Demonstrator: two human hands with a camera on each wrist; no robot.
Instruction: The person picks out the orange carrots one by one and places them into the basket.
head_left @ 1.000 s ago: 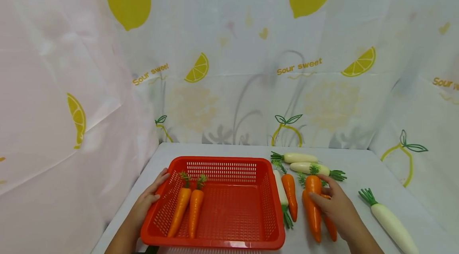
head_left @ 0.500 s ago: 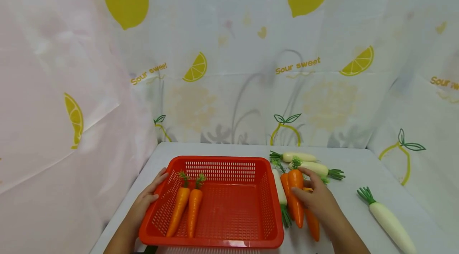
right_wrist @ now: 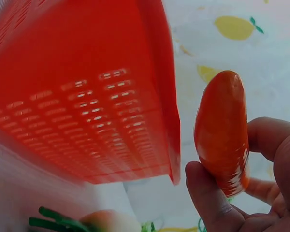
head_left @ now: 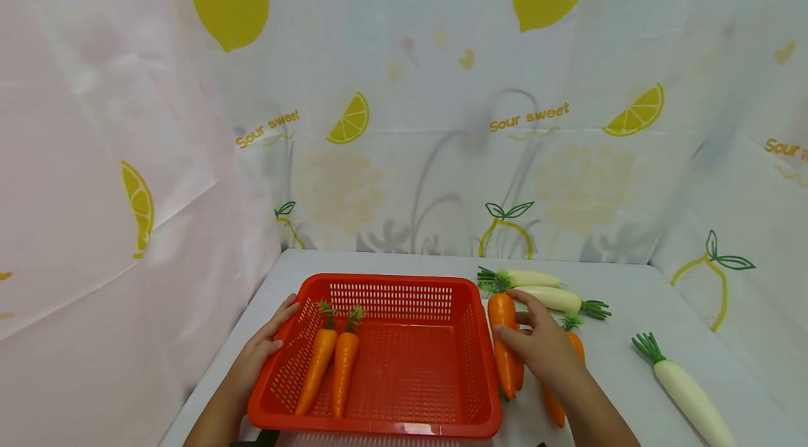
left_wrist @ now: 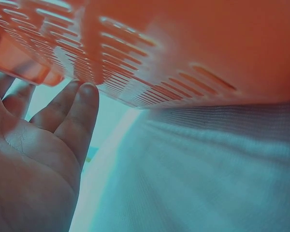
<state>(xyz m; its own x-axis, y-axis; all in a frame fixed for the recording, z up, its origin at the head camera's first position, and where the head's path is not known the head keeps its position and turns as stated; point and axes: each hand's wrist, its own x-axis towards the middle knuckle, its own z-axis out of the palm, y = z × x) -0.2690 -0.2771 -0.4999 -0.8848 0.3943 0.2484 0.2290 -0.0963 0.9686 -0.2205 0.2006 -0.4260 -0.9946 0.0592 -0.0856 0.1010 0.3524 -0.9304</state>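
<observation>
Patterned cloth, printed with lemons and the words "Sour sweet", hangs behind and beside a white worktop. The red perforated basket stands on the worktop toward its left side. The left hand rests at the basket's left rim, its fingers fairly straight and touching it. The right hand is beside the basket's right wall, its fingers and thumb pinching a carrot. Of the white radishes, one lies alone at the right, while two others, the rear radish and the front radish, lie close together behind the right hand. The held carrot, leafy end pointing away from the person, is raised just outside the basket; the right wrist view shows a gap between them. A second carrot shows only in part beneath it. A third carrot lies on the worktop, partly hidden by the right hand. Inside the basket, toward the left, lie the leftmost carrot and its neighbour, side by side.
</observation>
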